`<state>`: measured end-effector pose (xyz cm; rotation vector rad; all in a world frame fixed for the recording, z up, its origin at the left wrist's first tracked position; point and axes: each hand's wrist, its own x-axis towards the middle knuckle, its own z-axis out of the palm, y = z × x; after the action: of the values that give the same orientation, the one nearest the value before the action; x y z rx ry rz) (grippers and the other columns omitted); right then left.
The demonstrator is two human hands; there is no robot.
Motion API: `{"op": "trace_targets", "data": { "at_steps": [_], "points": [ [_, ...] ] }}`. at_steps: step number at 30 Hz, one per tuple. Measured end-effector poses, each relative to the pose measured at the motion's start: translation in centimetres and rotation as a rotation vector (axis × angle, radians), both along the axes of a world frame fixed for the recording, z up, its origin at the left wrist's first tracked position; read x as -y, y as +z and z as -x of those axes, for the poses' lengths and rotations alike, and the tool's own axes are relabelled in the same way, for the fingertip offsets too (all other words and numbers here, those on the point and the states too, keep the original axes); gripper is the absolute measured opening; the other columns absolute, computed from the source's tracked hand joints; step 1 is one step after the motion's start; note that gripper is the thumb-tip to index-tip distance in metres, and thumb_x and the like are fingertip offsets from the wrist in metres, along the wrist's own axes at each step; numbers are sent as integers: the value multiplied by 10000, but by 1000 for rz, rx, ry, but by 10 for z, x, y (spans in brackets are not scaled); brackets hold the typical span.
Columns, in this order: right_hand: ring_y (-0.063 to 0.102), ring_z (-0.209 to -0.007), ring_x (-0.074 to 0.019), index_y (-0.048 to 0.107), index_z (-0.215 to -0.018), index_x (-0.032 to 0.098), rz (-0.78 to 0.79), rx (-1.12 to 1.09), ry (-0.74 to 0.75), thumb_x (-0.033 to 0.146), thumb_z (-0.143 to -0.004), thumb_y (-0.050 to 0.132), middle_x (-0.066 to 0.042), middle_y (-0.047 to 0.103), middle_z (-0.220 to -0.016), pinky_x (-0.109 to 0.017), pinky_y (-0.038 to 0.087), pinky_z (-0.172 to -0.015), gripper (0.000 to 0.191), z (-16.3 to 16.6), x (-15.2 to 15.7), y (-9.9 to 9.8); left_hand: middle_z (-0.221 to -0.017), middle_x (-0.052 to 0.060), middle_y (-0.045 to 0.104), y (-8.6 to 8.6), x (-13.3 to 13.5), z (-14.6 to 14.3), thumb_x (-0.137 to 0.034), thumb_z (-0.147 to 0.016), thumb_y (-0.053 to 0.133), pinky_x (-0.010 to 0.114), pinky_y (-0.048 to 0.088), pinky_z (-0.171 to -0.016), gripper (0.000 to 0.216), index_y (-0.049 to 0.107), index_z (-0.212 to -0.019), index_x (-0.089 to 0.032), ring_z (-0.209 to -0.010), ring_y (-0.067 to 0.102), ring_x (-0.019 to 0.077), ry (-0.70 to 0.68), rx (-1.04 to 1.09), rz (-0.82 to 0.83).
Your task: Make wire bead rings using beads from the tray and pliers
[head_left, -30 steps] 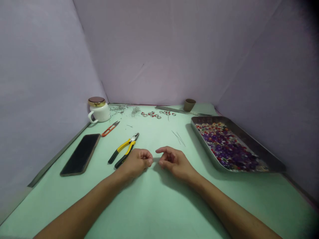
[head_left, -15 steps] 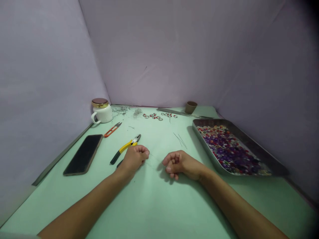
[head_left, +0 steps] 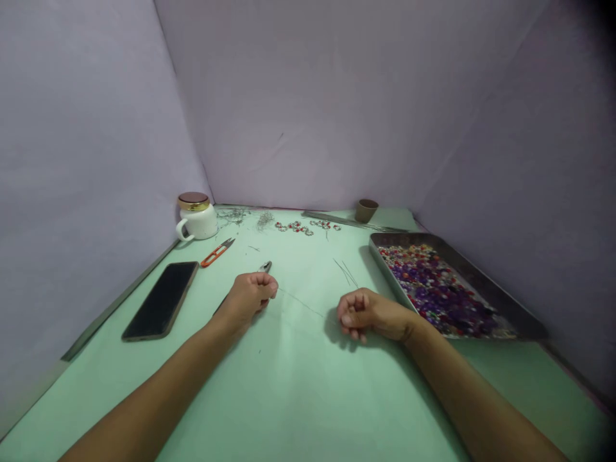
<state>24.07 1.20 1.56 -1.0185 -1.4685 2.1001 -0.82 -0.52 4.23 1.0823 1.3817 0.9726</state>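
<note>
A thin wire (head_left: 302, 301) slants through the gap between the hands, over the green worktop (head_left: 289, 398) — the left hand (head_left: 251, 295) pinches one end, the right hand (head_left: 368, 313) has its fingers closed on the other. Pliers (head_left: 265, 265) lie mostly hidden behind the left; loose wires (head_left: 345, 273) and a bead tray (head_left: 486, 292) sit near the right

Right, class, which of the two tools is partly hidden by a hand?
The pliers, mostly covered by the left hand, with their metal jaws showing beyond it; the orange snips lie fully uncovered.
</note>
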Motion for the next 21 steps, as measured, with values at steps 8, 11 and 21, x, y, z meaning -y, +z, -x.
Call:
{"op": "trace_targets", "data": {
  "at_steps": [8, 11, 21],
  "points": [
    [505, -399, -56, 618, -683, 107, -20, 45, -18, 433, -709, 585, -11, 582, -535, -128, 295, -281, 329, 20, 7, -1, -490, -50, 413, -5, -2, 0, -204, -609, 557, 185, 128, -399, 97, 494, -592, -133, -386, 243, 16, -13, -15, 9],
    [431, -352, -29, 590, -605, 117, -58, 104, 48, 412, -695, 604, 22, 533, -463, -130, 244, -289, 309, 22, 11, 1, -479, -53, 403, -6, -1, -1, -192, -600, 557, 185, 127, -397, 82, 497, -594, -136, -386, 252, 21, -8, -21, 10],
    [335, -354, -20, 534, -543, 123, -158, -9, 199, 312, -652, 656, 66, 439, -410, -155, 250, -352, 250, 23, 17, 5, -483, -74, 350, 3, -8, 10, -228, -620, 536, 190, 74, -384, 134, 432, -586, -151, -364, 180, 7, 16, 59, -24]
  ]
}}
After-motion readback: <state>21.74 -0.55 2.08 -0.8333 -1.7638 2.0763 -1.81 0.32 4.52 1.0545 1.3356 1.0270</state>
